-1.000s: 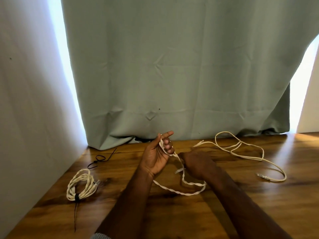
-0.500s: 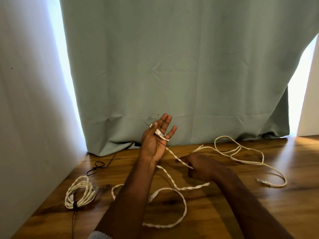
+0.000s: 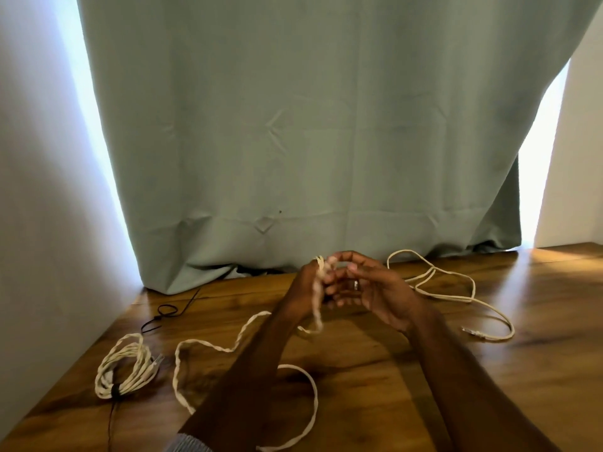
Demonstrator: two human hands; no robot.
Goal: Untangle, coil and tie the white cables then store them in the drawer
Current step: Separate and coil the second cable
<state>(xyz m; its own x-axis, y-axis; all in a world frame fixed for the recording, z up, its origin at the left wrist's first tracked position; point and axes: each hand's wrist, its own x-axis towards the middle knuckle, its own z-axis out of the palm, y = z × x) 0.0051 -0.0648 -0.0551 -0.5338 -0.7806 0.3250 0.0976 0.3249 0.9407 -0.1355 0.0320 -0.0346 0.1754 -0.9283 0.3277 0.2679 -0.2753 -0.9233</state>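
So far: one tied white twisted-cable coil (image 3: 125,370) lower left; your left hand (image 3: 306,288) grips the second twisted white cable (image 3: 228,345); right hand (image 3: 375,293) loosely curled, holding nothing clearly; plain cable (image 3: 456,296) untouched.

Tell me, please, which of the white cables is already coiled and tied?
The coiled cable at far left, bound by a black tie; the other two lie loose.

The twisted cable (image 3: 208,345) is cream-white, as is the coiled bundle (image 3: 125,367), banded by a black tie (image 3: 115,390). The curtain (image 3: 310,125) is plain sage green; the tabletop (image 3: 538,321) shows brown woodgrain.
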